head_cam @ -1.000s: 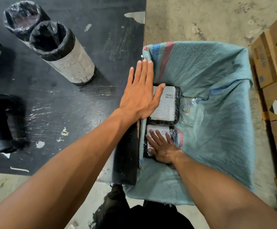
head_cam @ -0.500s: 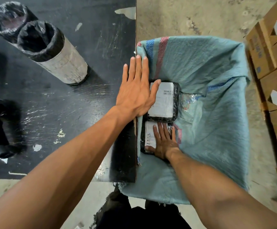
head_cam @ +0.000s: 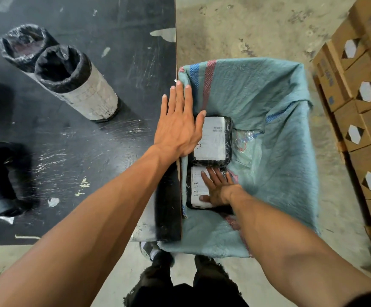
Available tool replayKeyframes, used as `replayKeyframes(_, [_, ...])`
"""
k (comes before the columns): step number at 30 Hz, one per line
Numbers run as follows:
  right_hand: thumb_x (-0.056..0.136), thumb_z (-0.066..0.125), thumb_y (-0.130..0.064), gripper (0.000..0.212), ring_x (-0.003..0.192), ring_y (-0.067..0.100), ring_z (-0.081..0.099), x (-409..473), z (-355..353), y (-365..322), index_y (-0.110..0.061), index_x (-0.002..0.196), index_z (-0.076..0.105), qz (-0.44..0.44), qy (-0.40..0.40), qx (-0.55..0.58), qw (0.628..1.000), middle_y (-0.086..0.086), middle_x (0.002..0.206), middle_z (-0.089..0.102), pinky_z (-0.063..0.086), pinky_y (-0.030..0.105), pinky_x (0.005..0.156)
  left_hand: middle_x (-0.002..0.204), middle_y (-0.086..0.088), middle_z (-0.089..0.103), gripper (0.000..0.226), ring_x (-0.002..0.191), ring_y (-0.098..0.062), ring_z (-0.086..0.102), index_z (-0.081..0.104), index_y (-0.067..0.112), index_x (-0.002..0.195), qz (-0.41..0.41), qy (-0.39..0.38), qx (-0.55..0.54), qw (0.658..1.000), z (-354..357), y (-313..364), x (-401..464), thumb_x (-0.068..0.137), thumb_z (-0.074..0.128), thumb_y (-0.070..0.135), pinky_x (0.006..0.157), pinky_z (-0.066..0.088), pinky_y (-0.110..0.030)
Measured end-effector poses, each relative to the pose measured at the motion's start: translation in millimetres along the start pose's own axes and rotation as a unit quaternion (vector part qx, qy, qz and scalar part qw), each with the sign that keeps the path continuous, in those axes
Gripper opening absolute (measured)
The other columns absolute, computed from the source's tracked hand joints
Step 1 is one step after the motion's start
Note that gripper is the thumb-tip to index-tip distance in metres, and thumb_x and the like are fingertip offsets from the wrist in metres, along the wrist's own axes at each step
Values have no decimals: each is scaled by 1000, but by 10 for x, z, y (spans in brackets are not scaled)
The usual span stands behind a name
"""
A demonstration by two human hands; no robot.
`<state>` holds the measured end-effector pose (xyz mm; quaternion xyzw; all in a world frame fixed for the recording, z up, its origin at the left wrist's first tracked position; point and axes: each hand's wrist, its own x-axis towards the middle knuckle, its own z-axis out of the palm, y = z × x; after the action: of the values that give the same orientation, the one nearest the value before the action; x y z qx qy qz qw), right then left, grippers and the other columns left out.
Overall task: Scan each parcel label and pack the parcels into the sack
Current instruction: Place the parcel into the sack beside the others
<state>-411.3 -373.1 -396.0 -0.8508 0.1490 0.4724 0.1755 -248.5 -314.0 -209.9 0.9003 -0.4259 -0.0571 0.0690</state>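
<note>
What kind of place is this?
Probably a warehouse or parcel depot: labelled parcels lie in a big woven sack, stacked cardboard boxes line the bare concrete floor, beside a scuffed black table.

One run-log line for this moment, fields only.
left hand: flat, at sack edge | right hand: flat on near parcel | far parcel: in sack, label up | wrapped rolls: on table

Two parcels (head_cam: 212, 138) (head_cam: 196, 187) in one sack (head_cam: 279, 151), two wrapped cylinders (head_cam: 76, 83) (head_cam: 23, 44), two hands (head_cam: 179, 127) (head_cam: 216, 189)
</note>
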Motion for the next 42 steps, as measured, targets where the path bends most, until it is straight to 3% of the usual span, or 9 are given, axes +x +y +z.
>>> replayKeyframes(3, [105,32,-69,86,161,21,-22,-158,-241,61,-35,166,-18,-5,-13,-21,1000,-4,173,-28,-11,57,129,169,-19,-5,72,157,-30,-5,-1,3,161,0,2,-8,1000,-14,9,-10,108,22,45,127,-2,-45])
replayKeyframes(6, [108,26,-66,75,163,22,-14,-317,-354,117,-35,169,-4,-9,8,-48,999,-2,177,-15,-18,56,124,169,-18,-3,67,157,-30,-3,0,3,161,0,3,-13,1000,-29,12,-22,108,24,36,127,-1,-45])
replayKeyframes(12, [107,28,-67,77,160,26,-23,-574,-266,289,-35,169,-4,46,-4,-85,995,5,175,-21,-20,61,124,169,-18,-2,75,157,-29,-2,0,1,161,-8,8,-40,999,-86,6,-49,96,37,12,127,0,-43])
replayKeyframes(18, [109,25,-63,72,162,26,-19,-613,-454,384,-34,170,0,48,12,-112,992,3,177,-12,-18,62,125,169,-17,1,83,157,-27,-1,3,0,161,-19,44,-78,996,-82,31,-101,89,44,0,127,-1,-37])
replayKeyframes(25, [109,24,-64,71,161,23,-21,-764,-637,558,-34,170,2,53,39,-100,993,1,178,-9,-19,60,125,170,-15,4,74,157,-25,2,9,2,161,-25,51,-86,995,-41,40,-74,94,39,2,127,2,-33])
replayKeyframes(31, [110,24,-62,72,162,25,-17,-971,-857,567,-32,170,0,44,113,-41,992,4,178,-8,-19,55,125,169,-18,5,60,157,-30,5,12,6,162,0,38,-74,997,-103,25,-89,107,31,24,127,4,-38])
replayKeyframes(36, [109,36,-59,76,165,29,1,-1268,-1116,471,-25,171,8,23,206,5,978,12,178,3,-2,51,131,168,-19,11,68,156,-31,9,16,7,162,-13,20,-144,989,-204,34,-202,106,38,37,127,5,-40])
replayKeyframes(39, [108,46,-54,74,159,34,25,-1541,-1344,372,-21,169,20,12,272,54,961,18,172,24,22,47,128,155,-20,39,64,144,-36,35,36,5,152,1,22,-165,986,-356,-40,-276,101,48,42,119,29,-43])
replayKeyframes(42, [107,48,-55,73,156,31,31,-1791,-1615,169,-18,166,27,17,345,67,936,14,170,32,29,45,124,129,-15,59,49,122,-33,52,55,6,129,34,69,-174,982,-585,-189,-336,97,54,42,97,45,-43])
